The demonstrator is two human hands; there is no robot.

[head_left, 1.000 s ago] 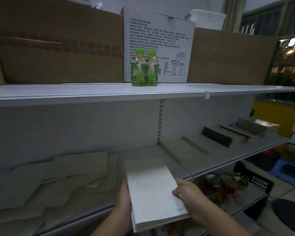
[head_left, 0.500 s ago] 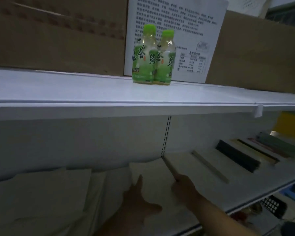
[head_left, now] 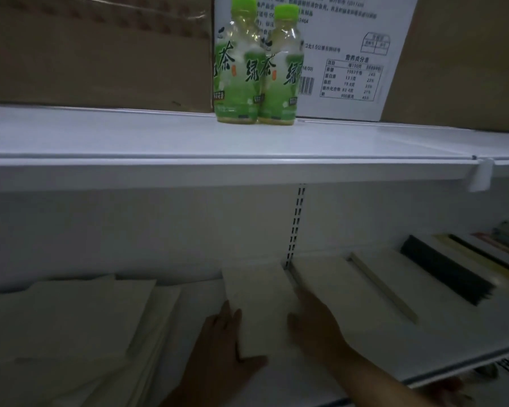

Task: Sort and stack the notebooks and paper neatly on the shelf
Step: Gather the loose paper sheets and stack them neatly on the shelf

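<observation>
The left grip point(head_left: 221, 345) lies wide against the left edge of a white notebook point(head_left: 259, 304), fingers straight and thumb spread along its near edge. The right grip point(head_left: 315, 327) is also wide, fingers stretched along the notebook's right edge. The notebook lies flat on the lower shelf point(head_left: 423, 356) at centre bottom of the frame, its far end close to the back wall, just left of the slotted upright point(head_left: 296, 224).

The shelving is white metal in dim light. On the upper shelf point(head_left: 130, 142) two green tea bottles point(head_left: 256, 71) stand touching, with brown cardboard boxes point(head_left: 86, 54) and a white printed carton point(head_left: 350, 54) behind them.

At lower left, loose pale sheets of paper point(head_left: 86, 318) overlap untidily just beside the left grip. To the right, a row of overlapping notebooks point(head_left: 379, 289) runs toward the right edge, a black one point(head_left: 444, 274) among them.
</observation>
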